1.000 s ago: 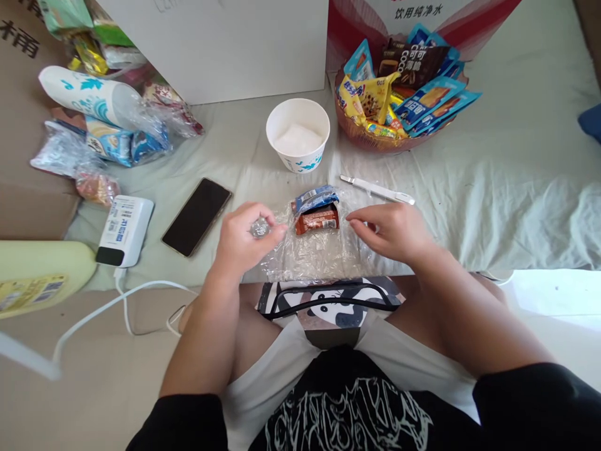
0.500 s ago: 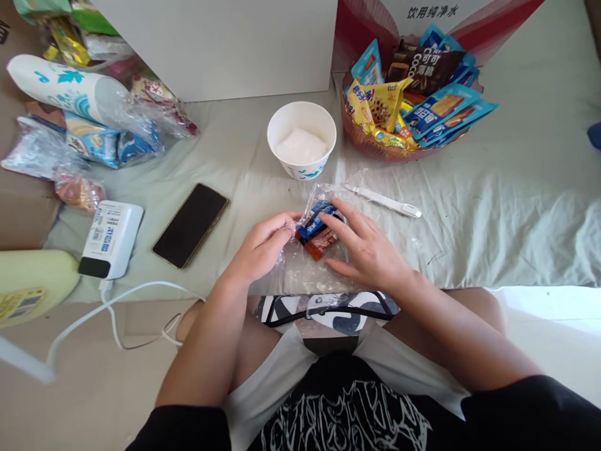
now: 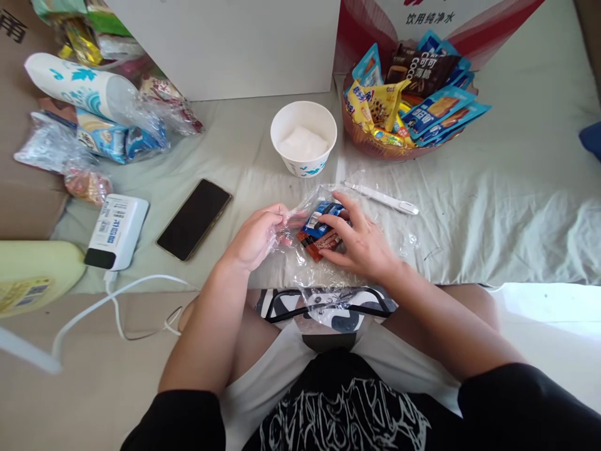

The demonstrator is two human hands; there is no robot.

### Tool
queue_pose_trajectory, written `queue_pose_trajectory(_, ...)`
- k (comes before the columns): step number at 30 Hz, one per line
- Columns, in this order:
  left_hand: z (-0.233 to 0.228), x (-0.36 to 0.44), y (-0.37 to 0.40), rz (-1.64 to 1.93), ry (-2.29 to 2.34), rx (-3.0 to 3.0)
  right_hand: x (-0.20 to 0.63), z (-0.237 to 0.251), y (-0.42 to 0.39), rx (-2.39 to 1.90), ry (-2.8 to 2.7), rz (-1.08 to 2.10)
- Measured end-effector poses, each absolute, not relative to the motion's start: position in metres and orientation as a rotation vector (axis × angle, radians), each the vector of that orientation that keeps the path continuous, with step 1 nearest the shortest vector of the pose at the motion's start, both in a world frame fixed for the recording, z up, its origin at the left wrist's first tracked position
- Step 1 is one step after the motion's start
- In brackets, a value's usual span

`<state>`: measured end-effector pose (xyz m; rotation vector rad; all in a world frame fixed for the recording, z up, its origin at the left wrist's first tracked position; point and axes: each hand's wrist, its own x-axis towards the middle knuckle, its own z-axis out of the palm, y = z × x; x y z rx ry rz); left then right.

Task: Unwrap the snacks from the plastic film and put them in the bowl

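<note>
My left hand (image 3: 260, 233) pinches the gathered edge of a clear plastic bag (image 3: 305, 269) and draws it out to the left. Beside it lie a blue packet (image 3: 320, 216) with a barcode and a red-brown packet (image 3: 312, 248), partly overlapping. My right hand (image 3: 364, 241) curls over their right side, fingertips on top and thumb at the lower edge, gripping them loosely. Part of both packets is hidden under these fingers. Just beyond my hands stands a white paper bucket (image 3: 305, 168) with something white inside. A white box cutter-like tool (image 3: 382, 197) lies to its right.
A basket (image 3: 370, 147) of snack packs stands at the back right, before large boxes (image 3: 253, 44). At the left are a phone (image 3: 194, 219), a white power bank (image 3: 117, 232) with a cable, a yellow bottle (image 3: 37, 272) and wrapped paper cups (image 3: 79, 84).
My left hand has pulled the plastic farther left, away from the packets. My right hand's fingers have curled more around them, and the blue packet has turned so its barcode shows.
</note>
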<state>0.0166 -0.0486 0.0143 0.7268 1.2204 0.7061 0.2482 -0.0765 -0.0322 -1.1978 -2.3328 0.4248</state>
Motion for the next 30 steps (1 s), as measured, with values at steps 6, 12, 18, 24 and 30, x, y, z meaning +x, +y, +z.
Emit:
queue_pose_trajectory(6, 0.014, 0.011, -0.048, 0.832, 1.257, 0.723, 0.246, -0.031, -0.077, -1.182, -2.292, 0.394)
queue_pose_trajectory(12, 0.016, 0.010, -0.049, 0.747, 1.205, 0.638, 0.242, -0.034, -0.078, -1.221, -2.311, 0.322)
queue_pose_trajectory(18, 0.016, 0.009, -0.047, 0.797, 1.230, 0.633, 0.247, -0.027, -0.079, -1.139, -2.403, 0.382)
queue_pose_trajectory(24, 0.017, 0.008, -0.046, 0.825, 1.314, 0.700, 0.254, -0.024, -0.076, -1.116, -2.489, 0.505)
queue_pose_trajectory(30, 0.014, 0.012, -0.047, 0.738, 1.463, 0.899, 0.256, -0.027, -0.069, -1.066, -2.318, 0.728)
